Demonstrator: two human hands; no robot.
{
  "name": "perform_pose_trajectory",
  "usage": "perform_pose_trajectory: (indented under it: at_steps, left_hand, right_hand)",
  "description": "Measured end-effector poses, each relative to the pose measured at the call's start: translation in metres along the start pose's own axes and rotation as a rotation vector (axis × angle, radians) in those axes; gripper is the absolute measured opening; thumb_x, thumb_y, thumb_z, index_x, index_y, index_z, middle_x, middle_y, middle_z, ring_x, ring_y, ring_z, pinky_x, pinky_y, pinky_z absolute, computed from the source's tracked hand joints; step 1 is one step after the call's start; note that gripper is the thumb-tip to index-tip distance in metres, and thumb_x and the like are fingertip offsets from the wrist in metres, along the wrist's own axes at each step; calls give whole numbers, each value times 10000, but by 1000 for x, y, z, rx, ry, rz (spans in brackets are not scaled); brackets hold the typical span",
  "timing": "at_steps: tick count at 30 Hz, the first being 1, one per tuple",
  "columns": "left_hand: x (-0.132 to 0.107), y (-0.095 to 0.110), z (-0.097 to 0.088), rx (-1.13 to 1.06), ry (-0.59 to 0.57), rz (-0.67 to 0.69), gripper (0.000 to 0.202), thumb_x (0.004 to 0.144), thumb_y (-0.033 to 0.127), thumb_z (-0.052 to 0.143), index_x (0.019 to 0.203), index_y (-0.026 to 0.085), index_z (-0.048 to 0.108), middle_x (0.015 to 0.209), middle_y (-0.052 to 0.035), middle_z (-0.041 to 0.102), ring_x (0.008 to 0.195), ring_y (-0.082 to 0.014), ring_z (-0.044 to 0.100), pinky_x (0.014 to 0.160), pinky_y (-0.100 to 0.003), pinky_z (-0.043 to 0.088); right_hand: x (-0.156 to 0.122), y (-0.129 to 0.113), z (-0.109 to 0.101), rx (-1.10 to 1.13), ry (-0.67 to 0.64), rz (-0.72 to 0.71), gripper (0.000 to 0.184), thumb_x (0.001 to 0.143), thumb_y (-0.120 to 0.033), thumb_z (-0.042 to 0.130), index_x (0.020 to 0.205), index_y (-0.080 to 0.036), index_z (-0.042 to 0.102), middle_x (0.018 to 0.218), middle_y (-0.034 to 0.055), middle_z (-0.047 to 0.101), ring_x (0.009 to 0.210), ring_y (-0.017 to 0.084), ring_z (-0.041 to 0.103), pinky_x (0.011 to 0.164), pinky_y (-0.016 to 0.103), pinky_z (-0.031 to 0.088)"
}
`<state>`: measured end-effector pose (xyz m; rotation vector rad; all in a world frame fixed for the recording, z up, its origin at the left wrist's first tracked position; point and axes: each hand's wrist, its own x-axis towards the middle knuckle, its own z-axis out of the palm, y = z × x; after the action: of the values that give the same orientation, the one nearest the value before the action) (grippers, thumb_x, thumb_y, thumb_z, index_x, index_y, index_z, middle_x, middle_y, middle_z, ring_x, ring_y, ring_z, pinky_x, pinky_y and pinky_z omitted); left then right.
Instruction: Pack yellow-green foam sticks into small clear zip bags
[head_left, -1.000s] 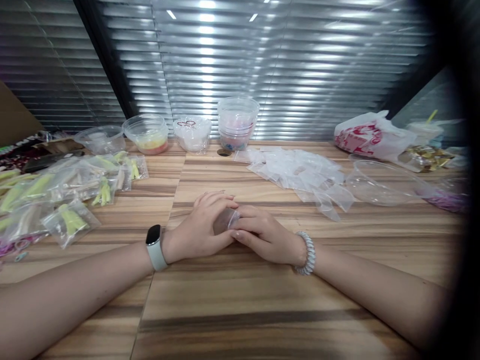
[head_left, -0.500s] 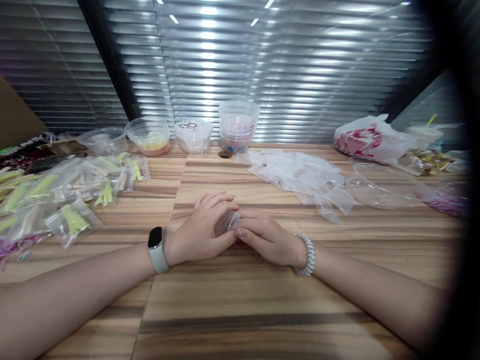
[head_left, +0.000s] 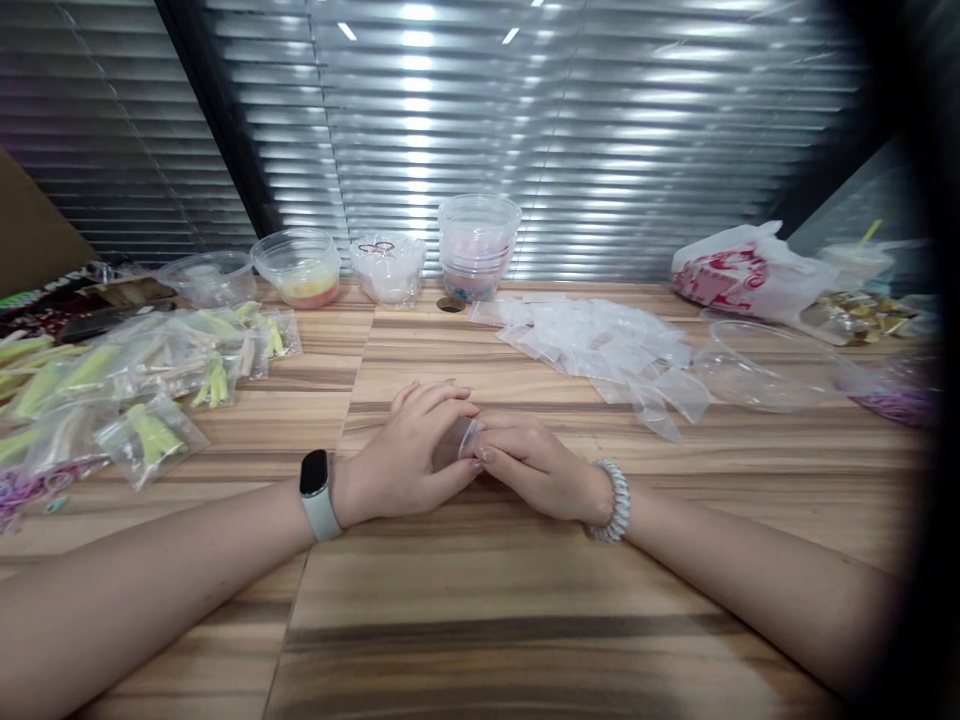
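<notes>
At the middle of the wooden table (head_left: pixel 420 590), my two hands meet around a small clear plastic bag (head_left: pixel 469 438), mostly hidden by my fingers. My left hand (head_left: pixel 409 455), with a watch at its wrist, curves over the bag's left side, fingers bent and thumb reaching toward the other hand. Thumb and fingers of my right hand (head_left: pixel 536 470) are pressed together on the bag's right edge; a coiled band circles that wrist. Whatever may lie inside the bag cannot be made out.
Filled clear bags with yellow-green pieces (head_left: pixel 154 435) cover the left side. Flat translucent bags (head_left: pixel 592 340) lie in a heap beyond my right hand. Along the back stand plastic tubs (head_left: pixel 296 265) and stacked cups (head_left: pixel 478 245). A white-and-red carrier bag (head_left: pixel 739 275) sits far right.
Both hands keep almost the same pose around the small bag. The whole view has shifted very slightly.
</notes>
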<state>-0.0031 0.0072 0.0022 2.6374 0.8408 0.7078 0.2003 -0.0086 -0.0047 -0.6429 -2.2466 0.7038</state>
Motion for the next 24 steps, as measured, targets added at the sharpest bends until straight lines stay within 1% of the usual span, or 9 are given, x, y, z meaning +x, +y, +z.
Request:
perform_pose_trajectory:
  at_steps: [5, 16, 24]
  left_hand:
    - [0, 1, 1, 15, 7, -7, 405, 860, 369, 571, 1205, 165, 514, 1350, -119, 469, 1305, -239, 378, 1120, -451, 225]
    - [2, 2, 1, 17, 11, -4, 381, 856, 344, 570, 1191, 167, 527, 1334, -121, 483, 1290, -248, 393, 1098, -448, 283]
    - [0, 1, 2, 21, 25, 16, 380, 871, 355, 552, 1193, 156, 522, 1329, -122, 485, 1291, -244, 390, 1102, -447, 293]
  right_hand:
    - [-1, 0, 0, -17, -4, -1, 346, 996, -261, 356, 768, -128, 580, 813, 62, 610, 797, 134, 529, 763, 288, 420]
    - [-1, 3, 1, -45, -24, 13, 307, 981, -229, 389, 756, -128, 573, 817, 48, 616, 785, 124, 537, 752, 280, 422]
    - [-1, 3, 2, -65, -23, 21, 297, 975, -224, 401, 749, -130, 569, 824, 55, 613, 794, 131, 533, 761, 291, 425]
